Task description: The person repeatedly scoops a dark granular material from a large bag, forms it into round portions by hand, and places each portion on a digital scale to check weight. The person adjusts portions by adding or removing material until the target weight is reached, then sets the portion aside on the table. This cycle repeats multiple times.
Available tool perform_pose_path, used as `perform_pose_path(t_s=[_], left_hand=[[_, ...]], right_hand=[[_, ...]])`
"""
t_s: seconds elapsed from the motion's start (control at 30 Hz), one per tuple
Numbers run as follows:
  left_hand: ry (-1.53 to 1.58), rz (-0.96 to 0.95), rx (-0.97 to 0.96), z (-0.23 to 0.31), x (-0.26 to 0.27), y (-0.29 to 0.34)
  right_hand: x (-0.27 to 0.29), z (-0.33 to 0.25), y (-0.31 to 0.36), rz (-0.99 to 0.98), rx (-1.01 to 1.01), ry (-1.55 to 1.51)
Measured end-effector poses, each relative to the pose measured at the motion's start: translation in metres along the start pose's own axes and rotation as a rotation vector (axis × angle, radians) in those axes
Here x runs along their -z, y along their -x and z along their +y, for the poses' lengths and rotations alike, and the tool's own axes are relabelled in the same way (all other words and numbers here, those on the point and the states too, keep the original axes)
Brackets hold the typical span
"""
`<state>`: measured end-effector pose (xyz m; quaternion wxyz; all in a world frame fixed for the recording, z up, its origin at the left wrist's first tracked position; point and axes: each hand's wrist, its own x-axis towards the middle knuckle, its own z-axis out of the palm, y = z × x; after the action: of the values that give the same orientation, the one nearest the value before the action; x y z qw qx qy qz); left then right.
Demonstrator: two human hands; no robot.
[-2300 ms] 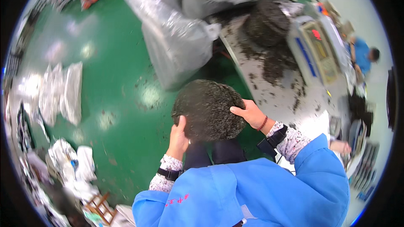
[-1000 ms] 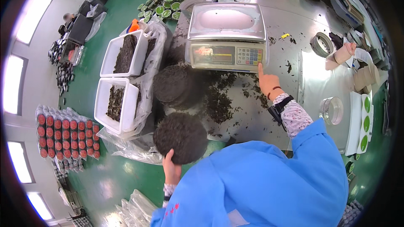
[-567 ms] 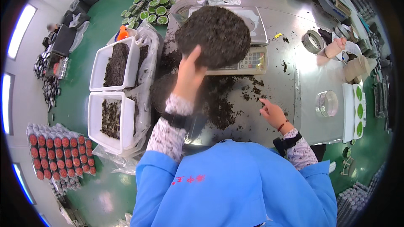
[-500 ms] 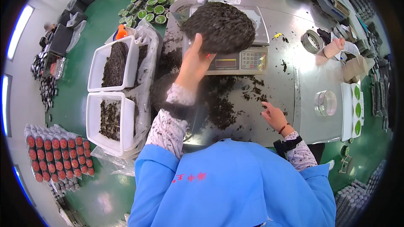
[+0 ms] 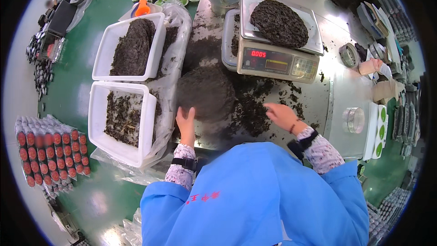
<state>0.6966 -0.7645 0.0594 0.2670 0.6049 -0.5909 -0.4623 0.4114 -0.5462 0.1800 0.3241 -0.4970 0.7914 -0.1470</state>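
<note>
Green floor [image 5: 98, 196] shows on your L, w/ two white tubs [image 5: 148, 123] set one behind the other near the metal table [image 5: 313, 102]. Abt half a sec ago your L hand [image 5: 185, 120] held the dark disc [image 5: 280, 23] up over the scale [image 5: 275, 74]; now the disc rests on the scale's pan [image 5: 315, 36] and that hand is back by the dark pile [image 5: 207, 93]. Means, as I judge it, the disc's wt is off you and on the scale; the red readout [image 5: 258, 54] is lit.

Disc lies approx. flat, broad face up, toward the pan's near edge. It's nearly round, so no real front end; its slightly longer axis runs from far L to near R, roughly in line w/ the pan's long side.

L hand: thumb and fingers stand apart at the pile's near L edge. Can't tell if they grip it; the pile is blurred. R hand [image 5: 283, 116]: nothing seen in it, forefinger out toward the L, other fingers loosely bent, just beside the loose flakes [image 5: 248, 114] on the table. Can't tell if it touches any. Neither hand is on the disc; both are well apart from it.
</note>
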Motion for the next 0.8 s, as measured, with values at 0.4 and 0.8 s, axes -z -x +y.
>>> perform_pose_path(t_s=[0.4,0.8], left_hand=[[0.885,-0.609,0.217,0.119,0.014,0.035],[-0.698,-0.727,-0.883,0.08,0.001,0.006]], right_hand=[[-0.042,-0.086,-0.093,0.362,0.613,0.081],[0.041,-0.032,-0.008,0.473,0.044,-0.528]])
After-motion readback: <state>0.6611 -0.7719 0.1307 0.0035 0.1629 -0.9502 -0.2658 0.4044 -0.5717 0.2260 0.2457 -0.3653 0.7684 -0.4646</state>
